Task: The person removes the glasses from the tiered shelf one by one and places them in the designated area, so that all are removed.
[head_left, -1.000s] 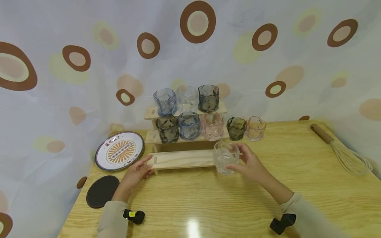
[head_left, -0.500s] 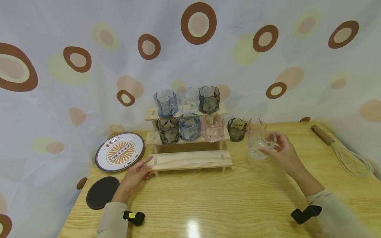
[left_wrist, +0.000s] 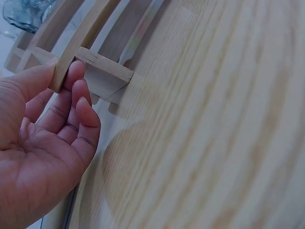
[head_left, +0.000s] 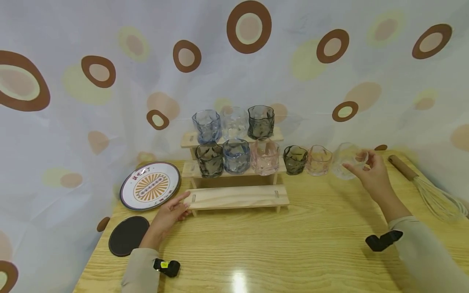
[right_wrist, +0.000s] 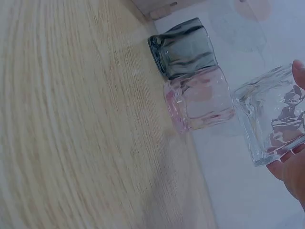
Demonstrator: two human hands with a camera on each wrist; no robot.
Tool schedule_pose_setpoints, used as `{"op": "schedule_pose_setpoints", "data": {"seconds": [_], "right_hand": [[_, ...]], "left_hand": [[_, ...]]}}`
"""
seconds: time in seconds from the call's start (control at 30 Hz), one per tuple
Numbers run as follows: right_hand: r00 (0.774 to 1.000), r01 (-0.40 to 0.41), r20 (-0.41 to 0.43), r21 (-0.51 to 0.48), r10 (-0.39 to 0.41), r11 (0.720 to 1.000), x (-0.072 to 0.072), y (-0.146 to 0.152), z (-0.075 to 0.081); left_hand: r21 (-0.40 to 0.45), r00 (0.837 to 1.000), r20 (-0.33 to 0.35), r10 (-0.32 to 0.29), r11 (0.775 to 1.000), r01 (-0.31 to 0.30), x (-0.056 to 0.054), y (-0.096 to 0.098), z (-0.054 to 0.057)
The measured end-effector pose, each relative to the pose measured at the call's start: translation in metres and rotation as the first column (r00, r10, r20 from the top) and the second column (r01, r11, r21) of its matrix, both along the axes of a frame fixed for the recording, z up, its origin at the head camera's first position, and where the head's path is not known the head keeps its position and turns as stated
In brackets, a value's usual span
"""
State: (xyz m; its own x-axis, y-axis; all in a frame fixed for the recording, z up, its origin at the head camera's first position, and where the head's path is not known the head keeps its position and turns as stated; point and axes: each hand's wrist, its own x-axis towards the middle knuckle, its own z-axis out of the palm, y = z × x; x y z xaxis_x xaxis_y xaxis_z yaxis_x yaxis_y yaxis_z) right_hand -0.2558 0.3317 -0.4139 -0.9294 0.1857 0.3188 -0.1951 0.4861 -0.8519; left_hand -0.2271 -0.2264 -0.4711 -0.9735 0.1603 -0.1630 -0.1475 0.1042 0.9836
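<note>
So, the fingers of my right hand [head_left: 374,175] were clamped round a clear glass [head_left: 341,165], thumb on the near side, at the right-hand end of a little row. It looked lifted a bit, since the right wrist view had white backdrop [head_left: 209,24] showing between its base and the bench [head_left: 278,240]. Just beside it stood a small pink glass [head_left: 318,162], then a small dark glass [head_left: 295,162], both upright on the bench. Meanwhile the fingers of my left hand [head_left: 168,216] were pinching the left end of the lowest shelf of a wooden stand [head_left: 236,197], thumb on top, fingertips tucked under. Middle shelf had a smoky glass [head_left: 209,160], a blue glass [head_left: 237,158] and a bigger pink glass [head_left: 265,158]; top shelf had a pale blue glass [head_left: 208,128], a colourless glass [head_left: 234,126] and a grey glass [head_left: 261,125]. Whisk [head_left: 403,167] lay off to the right, a printed plate [head_left: 150,186] sat left of the stand, and a black disc [head_left: 128,236] was right by my left wrist.
</note>
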Motion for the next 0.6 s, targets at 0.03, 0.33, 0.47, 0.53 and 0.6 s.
{"op": "schedule_pose_setpoints", "data": {"seconds": [0.03,0.33,0.47,0.53,0.6], "right_hand": [[1.0,0.007,0.005,-0.01,-0.007,1.0,-0.003,0.002,0.0],[0.99,0.101,0.108,-0.036,-0.096,0.994,-0.029,0.018,-0.008],[0.982,0.123,0.147,-0.048,-0.115,0.991,-0.038,0.02,-0.012],[0.98,0.129,0.162,-0.065,-0.117,0.989,-0.042,0.019,-0.015],[0.977,0.13,0.179,-0.07,-0.116,0.989,-0.048,0.019,-0.018]], "left_hand": [[0.0,1.0,-0.002,0.001,1.0,-0.001,0.0,0.0,0.0],[0.012,1.0,-0.001,0.003,1.0,-0.003,-0.001,0.002,-0.003],[0.016,1.0,0.002,0.005,1.0,-0.005,-0.001,0.0,-0.002],[0.012,1.0,0.0,0.009,1.0,-0.009,-0.001,-0.001,-0.001],[0.005,1.0,-0.003,0.007,1.0,-0.007,-0.001,-0.002,-0.002]]}}
